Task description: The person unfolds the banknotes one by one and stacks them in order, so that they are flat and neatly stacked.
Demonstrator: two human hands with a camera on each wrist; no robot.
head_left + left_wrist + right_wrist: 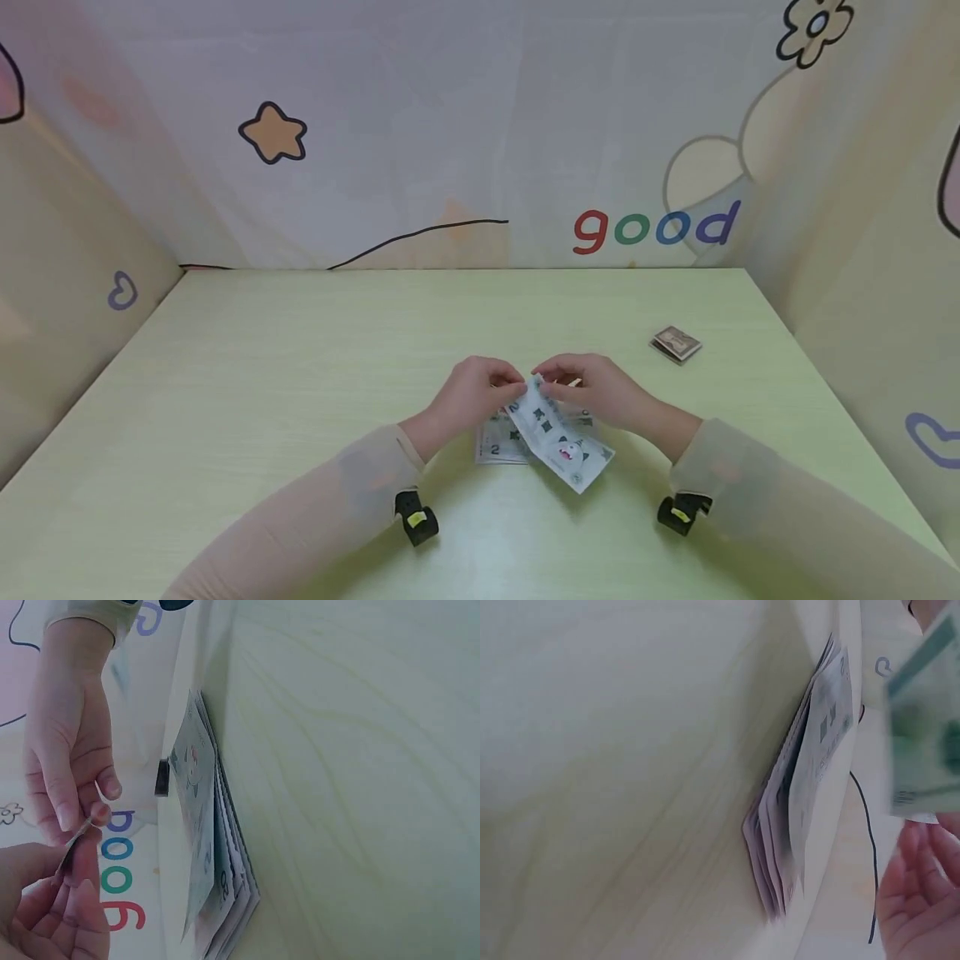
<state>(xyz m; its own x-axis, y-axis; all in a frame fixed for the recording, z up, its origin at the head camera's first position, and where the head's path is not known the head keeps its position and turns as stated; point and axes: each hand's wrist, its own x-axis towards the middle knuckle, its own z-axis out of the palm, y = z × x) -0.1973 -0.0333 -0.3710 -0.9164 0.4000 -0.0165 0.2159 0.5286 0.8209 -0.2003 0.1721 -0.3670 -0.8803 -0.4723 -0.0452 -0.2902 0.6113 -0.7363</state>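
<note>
A play banknote [562, 446] with a cartoon face is held tilted over the table, its top corner between both hands. My left hand [474, 393] pinches that corner between thumb and fingers. Close beside it, the thumb and fingertips of my right hand [600, 390] pinch the note's upper edge. The note's greenish side [926, 731] fills the upper right of the right wrist view. Underneath lies a loose stack of similar banknotes [498, 442], partly covered by the raised note. Its fanned layers [225, 855] show edge-on in the left wrist view.
A small folded brown bundle that looks like paper money [677, 342] lies toward the right back. The pale green table [262, 375] meets a printed fabric backdrop [412, 125] at the back, with fabric walls at both sides. Each sleeve carries a black wrist camera [416, 517].
</note>
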